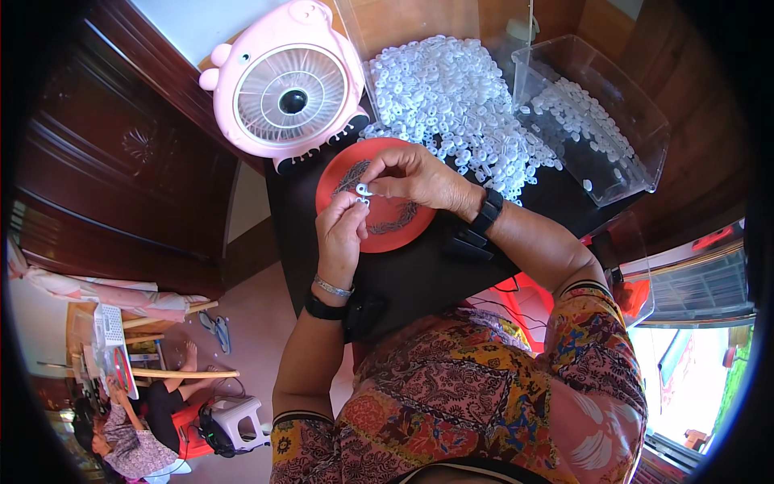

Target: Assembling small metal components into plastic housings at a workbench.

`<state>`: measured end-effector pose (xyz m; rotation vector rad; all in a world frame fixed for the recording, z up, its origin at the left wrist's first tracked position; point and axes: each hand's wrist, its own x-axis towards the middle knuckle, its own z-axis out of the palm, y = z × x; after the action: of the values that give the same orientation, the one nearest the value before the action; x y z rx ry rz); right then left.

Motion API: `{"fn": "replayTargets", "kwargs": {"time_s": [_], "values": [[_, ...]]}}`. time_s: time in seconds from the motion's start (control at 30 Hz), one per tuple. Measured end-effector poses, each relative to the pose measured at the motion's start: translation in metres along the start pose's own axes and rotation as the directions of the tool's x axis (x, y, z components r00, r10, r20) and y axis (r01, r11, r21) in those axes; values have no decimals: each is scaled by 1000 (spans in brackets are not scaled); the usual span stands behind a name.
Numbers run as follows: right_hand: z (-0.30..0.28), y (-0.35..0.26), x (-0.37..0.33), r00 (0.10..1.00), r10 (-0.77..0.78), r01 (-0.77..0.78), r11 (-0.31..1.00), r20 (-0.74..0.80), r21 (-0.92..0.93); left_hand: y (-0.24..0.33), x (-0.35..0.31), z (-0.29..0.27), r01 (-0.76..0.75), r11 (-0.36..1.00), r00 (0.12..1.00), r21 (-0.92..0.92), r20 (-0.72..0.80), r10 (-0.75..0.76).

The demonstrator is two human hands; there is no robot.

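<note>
Above an orange-red plate [326, 176], my two hands meet with fingertips pinched together. A small white plastic piece [362, 189] with a hole in it shows between them. My left hand [340, 232] is closed at its lower side, where another bit of white shows; I cannot tell if this is a second piece. My right hand [421, 179] is closed on the white piece from the upper right, thumb and forefinger curled. In the plate lie many thin grey metal pins [395, 219], partly hidden by my hands. Whether a pin is between my fingers is too small to see.
A big heap of white plastic pieces [443, 89] covers the far part of the black table [403, 282]. At right stands a clear bin [637, 121] with more pieces. A pink pig-shaped fan [278, 81] stands far left. Another person [141, 440] sits at lower left.
</note>
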<state>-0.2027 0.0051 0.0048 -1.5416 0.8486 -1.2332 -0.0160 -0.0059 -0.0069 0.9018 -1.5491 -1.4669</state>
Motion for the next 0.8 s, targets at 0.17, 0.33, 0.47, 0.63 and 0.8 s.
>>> {"fn": "replayTargets", "kwargs": {"time_s": [0.17, 0.33, 0.47, 0.63, 0.8], "values": [[3, -1, 1, 998, -54, 57, 993, 25, -102, -3, 0, 0, -24, 999, 1000, 42, -13, 24], [3, -2, -1, 999, -30, 34, 995, 35, -95, -3, 0, 2, -36, 999, 999, 36, -20, 37], [7, 3, 0, 998, -33, 37, 996, 49, -78, -1, -1, 1, 4, 999, 1000, -37, -28, -5], [14, 3, -2, 993, -118, 117, 979, 9, -167, -4, 0, -1, 49, 995, 998, -82, -33, -52], [13, 4, -2, 966, -254, 251, 878, 49, -407, -1, 2, 0, 87, 982, 995, -168, -35, -94]]}}
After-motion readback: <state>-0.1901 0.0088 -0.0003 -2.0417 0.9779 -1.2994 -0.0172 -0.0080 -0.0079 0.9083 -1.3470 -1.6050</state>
